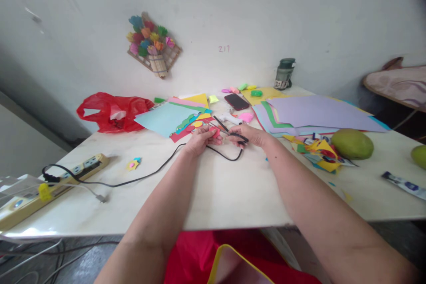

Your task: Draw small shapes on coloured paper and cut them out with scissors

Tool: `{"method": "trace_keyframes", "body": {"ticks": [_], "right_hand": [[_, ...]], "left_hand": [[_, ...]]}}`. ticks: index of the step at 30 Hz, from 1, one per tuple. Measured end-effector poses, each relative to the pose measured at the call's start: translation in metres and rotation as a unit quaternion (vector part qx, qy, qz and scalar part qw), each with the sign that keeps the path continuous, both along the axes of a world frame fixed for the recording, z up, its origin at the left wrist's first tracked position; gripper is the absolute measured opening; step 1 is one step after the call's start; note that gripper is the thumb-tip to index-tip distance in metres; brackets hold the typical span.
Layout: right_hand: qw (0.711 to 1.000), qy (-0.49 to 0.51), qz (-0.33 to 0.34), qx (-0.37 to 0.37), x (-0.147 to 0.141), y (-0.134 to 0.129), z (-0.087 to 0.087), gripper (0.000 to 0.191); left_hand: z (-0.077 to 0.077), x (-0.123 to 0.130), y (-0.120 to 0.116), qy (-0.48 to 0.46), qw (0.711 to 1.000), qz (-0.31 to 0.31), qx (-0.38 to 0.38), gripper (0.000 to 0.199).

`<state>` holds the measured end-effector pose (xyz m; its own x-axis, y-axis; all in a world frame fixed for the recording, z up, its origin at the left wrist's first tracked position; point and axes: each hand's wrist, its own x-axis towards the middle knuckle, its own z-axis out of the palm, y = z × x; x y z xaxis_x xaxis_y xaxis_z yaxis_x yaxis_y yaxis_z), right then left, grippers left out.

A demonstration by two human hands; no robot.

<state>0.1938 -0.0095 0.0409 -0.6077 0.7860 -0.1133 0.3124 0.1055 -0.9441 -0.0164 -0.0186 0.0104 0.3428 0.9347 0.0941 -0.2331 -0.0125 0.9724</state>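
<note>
My left hand [199, 140] pinches a small red piece of paper [215, 132] above the middle of the table. In my right hand [251, 134] is a pair of scissors [240, 136] with black handles, its blades pointing left at the paper. Whether the blades touch the paper I cannot tell. Just beyond both hands lies a white glue gun [232, 119], near a pink lump [246, 117]. Red and yellow paper scraps [203, 123] lie behind my left hand. A black cord [156, 171] passes beneath my hands.
Coloured sheets lie in a left stack [166, 120] and a right stack [309, 108]. A phone [237, 101] and bottle [284, 73] are at the back. Green fruit [353, 143] sits right beside paper offcuts [321, 153]. A power strip [66, 182] and red bag [115, 113] are left.
</note>
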Motion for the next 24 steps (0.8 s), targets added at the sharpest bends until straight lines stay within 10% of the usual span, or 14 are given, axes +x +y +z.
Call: {"method": "trace_keyframes", "body": {"ticks": [24], "right_hand": [[1.000, 0.008, 0.003, 0.007, -0.0023, 0.0030, -0.0056, 0.019]], "left_hand": [[-0.0001, 0.0003, -0.0002, -0.004, 1.000, 0.009, 0.000, 0.032]]}}
